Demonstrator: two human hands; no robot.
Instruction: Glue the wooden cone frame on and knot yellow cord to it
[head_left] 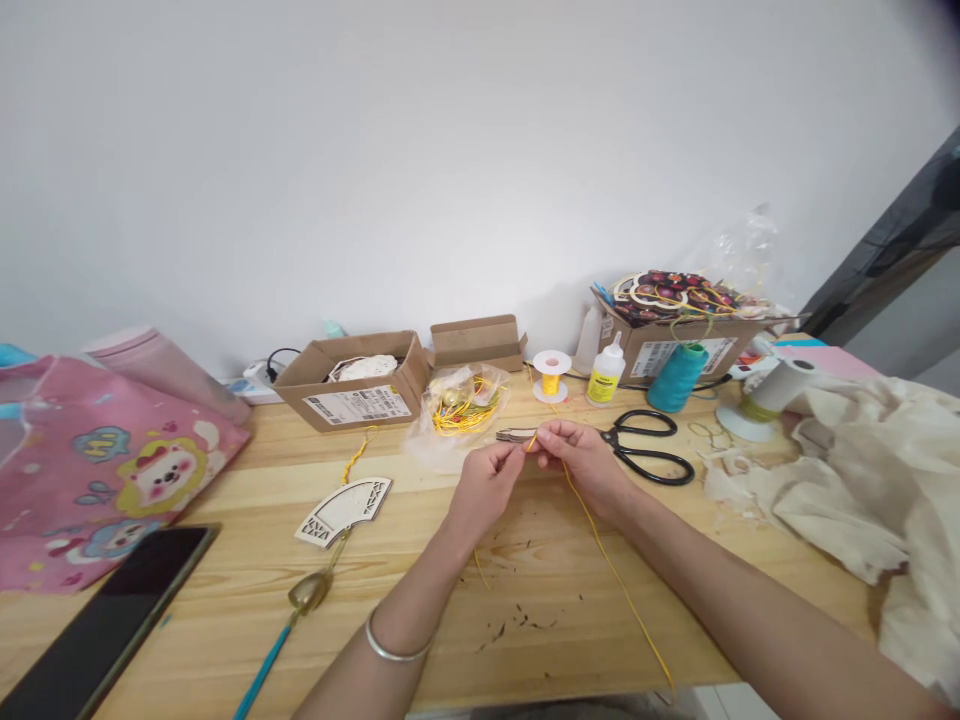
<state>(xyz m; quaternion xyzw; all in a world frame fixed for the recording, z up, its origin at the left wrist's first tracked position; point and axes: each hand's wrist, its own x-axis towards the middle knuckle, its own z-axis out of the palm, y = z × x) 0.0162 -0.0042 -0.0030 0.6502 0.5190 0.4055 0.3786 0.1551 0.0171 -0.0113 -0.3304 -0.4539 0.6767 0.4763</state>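
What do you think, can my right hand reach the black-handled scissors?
Probably yes: the black-handled scissors lie close by, handles uncovered, though your right hand is busy with yellow cord.

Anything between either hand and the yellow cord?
Nothing visible: the left hand and right hand already have the yellow cord at their fingertips. The black-handled scissors lie just beyond, partly hidden by the right hand, not in between.

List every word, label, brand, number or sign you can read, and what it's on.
"Hi": speech bubble on the pink bag.
Left cardboard box: printed label, too small to read.
Right cardboard box: printed labels, too small to read.
White bottle: yellow label, too blurred to read.
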